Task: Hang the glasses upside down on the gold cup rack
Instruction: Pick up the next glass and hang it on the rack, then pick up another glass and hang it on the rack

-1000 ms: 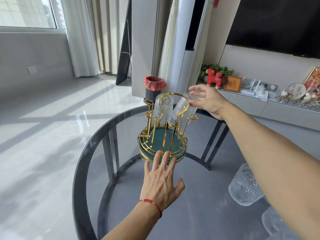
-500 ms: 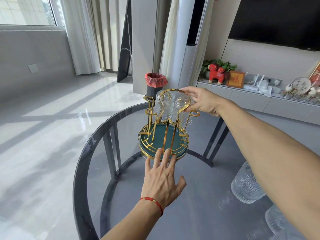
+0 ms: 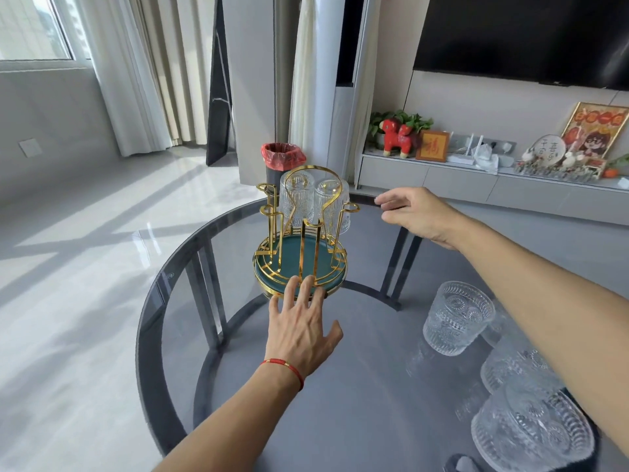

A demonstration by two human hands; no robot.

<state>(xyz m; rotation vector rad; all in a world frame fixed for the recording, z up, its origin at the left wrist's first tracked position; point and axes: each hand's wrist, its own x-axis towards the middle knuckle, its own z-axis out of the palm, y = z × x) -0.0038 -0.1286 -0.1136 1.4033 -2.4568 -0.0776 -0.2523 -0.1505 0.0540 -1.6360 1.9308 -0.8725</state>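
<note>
The gold cup rack (image 3: 308,229) with a teal round base stands on the far part of the glass table. Two embossed clear glasses hang upside down on its far pegs, one on the left (image 3: 296,198) and one on the right (image 3: 333,206). My left hand (image 3: 303,325) lies flat with fingers spread, its fingertips touching the base's near rim. To the right of the rack, my right hand (image 3: 413,214) hovers empty and apart from it, fingers loosely curled. Several more glasses stand upright at the right: one (image 3: 456,321) clear of my forearm, others (image 3: 531,434) partly behind it.
The round smoked-glass table (image 3: 357,403) has a dark curved edge at the left and far side. Beyond it stand a bin with a red liner (image 3: 282,158) and a low cabinet (image 3: 476,178) with ornaments. Pale floor lies to the left.
My right hand let go of the right-hand glass, which now hangs on the rack, and drew back to the right. My left hand stayed at the base.
</note>
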